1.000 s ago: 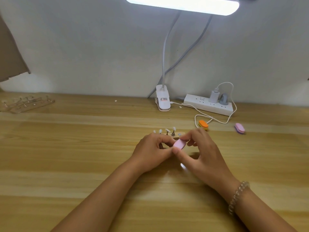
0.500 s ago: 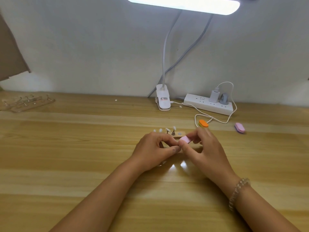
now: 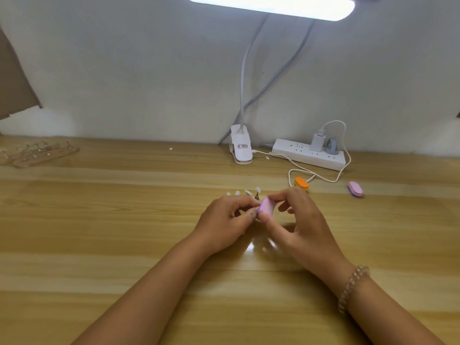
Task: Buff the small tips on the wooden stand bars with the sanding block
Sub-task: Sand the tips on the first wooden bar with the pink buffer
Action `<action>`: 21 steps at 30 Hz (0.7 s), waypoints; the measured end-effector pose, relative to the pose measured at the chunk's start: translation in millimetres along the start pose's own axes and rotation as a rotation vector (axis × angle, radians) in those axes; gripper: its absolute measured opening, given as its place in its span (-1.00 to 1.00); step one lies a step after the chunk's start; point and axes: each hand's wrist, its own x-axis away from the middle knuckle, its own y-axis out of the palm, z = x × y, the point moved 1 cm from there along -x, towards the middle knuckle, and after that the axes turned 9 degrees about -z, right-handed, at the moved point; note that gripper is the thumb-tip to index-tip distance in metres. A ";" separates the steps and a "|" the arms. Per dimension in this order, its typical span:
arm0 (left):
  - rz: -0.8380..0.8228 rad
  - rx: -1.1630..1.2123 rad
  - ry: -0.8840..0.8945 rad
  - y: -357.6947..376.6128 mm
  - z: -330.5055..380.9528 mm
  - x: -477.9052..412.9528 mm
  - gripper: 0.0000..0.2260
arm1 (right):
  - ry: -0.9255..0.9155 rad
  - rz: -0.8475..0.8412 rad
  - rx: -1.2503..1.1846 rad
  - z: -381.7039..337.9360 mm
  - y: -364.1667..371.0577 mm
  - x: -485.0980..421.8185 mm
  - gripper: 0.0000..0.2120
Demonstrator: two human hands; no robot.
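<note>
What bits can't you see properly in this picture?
Head view:
- The wooden stand bar: hidden behind both hands; only some small tips poke out above the left hand.
- The tip being buffed: covered by the pink sanding block pinched in the right hand.
- What the left hand grips: its curled fingers cover it.
- The clear racks, far left: blurry, cut by the edge.

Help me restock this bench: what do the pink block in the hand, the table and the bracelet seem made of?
Block, pinched by the right hand: probably foam; matte pastel pink with soft rounded ends; any grit is too small to see.
Table: wood or wood-look laminate; grain stripes, and a shiny glare patch suggests a glossy finish.
Bracelet: clear rounded beads, glass or plastic; cannot tell which.
</note>
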 end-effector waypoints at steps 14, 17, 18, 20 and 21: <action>0.043 0.025 -0.004 -0.9 3.1 0.6 -0.85 | -0.049 0.029 0.112 2.4 3.7 3.2 -0.71; 0.051 0.046 -0.016 -1.2 2.3 -0.6 -0.85 | -0.029 0.005 0.058 3.2 4.3 2.0 -0.72; 0.050 0.058 -0.014 -1.0 3.6 -0.2 -0.84 | 0.024 0.021 0.031 5.9 2.8 0.7 -0.73; 0.043 0.077 -0.009 -0.5 5.8 0.5 -0.81 | 0.069 0.056 0.029 9.5 0.4 -0.4 -0.75; 0.042 0.084 -0.011 -0.2 6.1 0.6 -0.80 | 0.050 0.060 0.051 8.2 0.7 0.1 -0.76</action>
